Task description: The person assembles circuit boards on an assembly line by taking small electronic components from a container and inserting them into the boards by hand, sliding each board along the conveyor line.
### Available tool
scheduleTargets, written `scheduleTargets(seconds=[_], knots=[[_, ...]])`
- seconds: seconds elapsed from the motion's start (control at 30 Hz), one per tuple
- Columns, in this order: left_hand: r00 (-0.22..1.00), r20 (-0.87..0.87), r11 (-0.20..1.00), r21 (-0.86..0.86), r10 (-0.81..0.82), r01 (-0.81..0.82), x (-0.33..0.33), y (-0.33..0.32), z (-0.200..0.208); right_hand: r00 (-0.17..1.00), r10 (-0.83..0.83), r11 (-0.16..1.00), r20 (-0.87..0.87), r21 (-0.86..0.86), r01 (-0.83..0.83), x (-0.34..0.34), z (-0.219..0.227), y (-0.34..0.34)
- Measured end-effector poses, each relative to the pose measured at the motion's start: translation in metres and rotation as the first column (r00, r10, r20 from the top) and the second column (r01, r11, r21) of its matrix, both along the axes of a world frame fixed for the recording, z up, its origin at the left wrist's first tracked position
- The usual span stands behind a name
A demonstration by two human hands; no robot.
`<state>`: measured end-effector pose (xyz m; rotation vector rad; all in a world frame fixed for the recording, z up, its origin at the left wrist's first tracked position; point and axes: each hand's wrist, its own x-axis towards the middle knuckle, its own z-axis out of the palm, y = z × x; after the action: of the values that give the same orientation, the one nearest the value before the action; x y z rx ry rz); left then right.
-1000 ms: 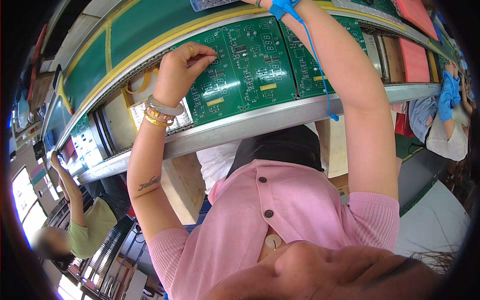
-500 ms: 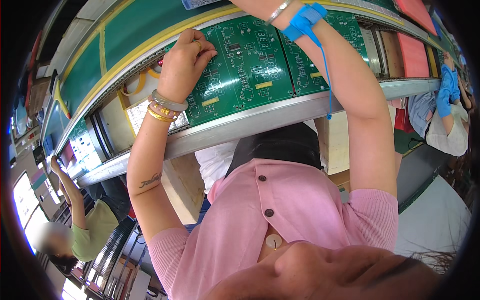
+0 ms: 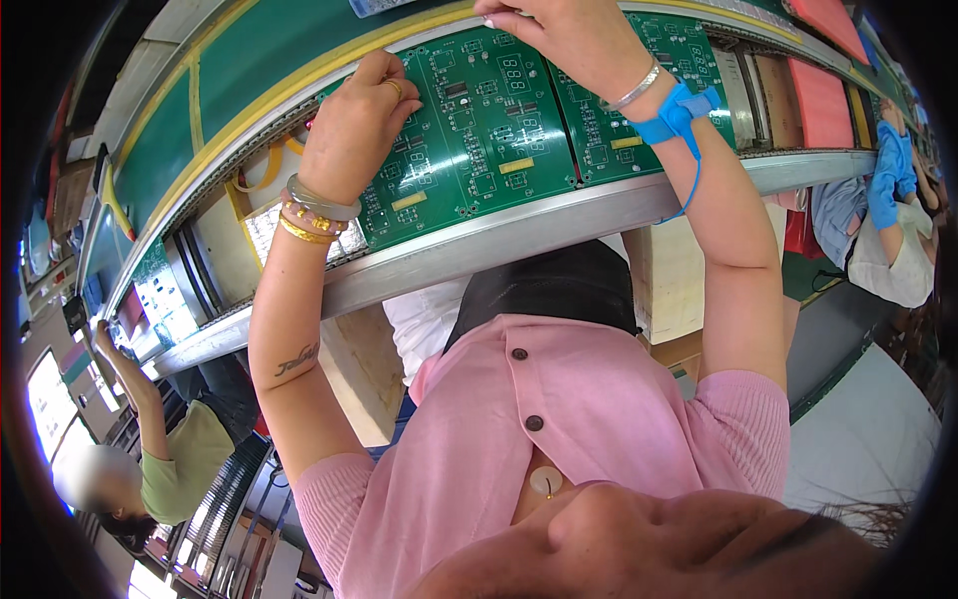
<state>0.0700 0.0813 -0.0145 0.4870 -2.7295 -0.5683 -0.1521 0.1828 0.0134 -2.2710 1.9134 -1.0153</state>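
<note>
A large green circuit board (image 3: 479, 130) lies between metal rails in front of me, dotted with small components and yellow strips. My left hand (image 3: 361, 120) is over its left part, thumb and fingers pinched close to the surface; whatever they hold is hidden. Beyond the board's far edge, near the yellow-edged rail, my right hand (image 3: 574, 40) has its thumb and forefinger brought together; anything between the tips is too small to make out. A blue wrist strap (image 3: 679, 115) circles my right wrist. To the right lies another green board section (image 3: 624, 120), past a dark gap.
A metal rail (image 3: 449, 260) runs along the near side. At the top, a blue-edged tray (image 3: 384, 6) sits on the green bench surface (image 3: 249, 70). Pink foam (image 3: 821, 105) stands at right. Other people work at the far left (image 3: 195, 454) and far right (image 3: 893, 255).
My right hand has drawn back from beyond the top edge into view, over the far side of the board. My left hand stays pinched at nearly the same place.
</note>
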Motion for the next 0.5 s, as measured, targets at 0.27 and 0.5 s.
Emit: scheduleTargets(seconds=[0.27, 0.5], knots=[[0.986, -0.100, 0.986, -0.112, -0.134, 0.123, -0.009, -0.022, 0.019, 0.991, -0.036, 0.995, 0.128, 0.098, 0.024, -0.007, -0.024, 0.045], [0.992, 0.122, 0.729, -0.675, -0.042, 0.114, -0.094, -0.102, 0.007, 0.998, -0.028, 0.996, 0.062, 0.092, 0.022, -0.006, -0.039, 0.059]])
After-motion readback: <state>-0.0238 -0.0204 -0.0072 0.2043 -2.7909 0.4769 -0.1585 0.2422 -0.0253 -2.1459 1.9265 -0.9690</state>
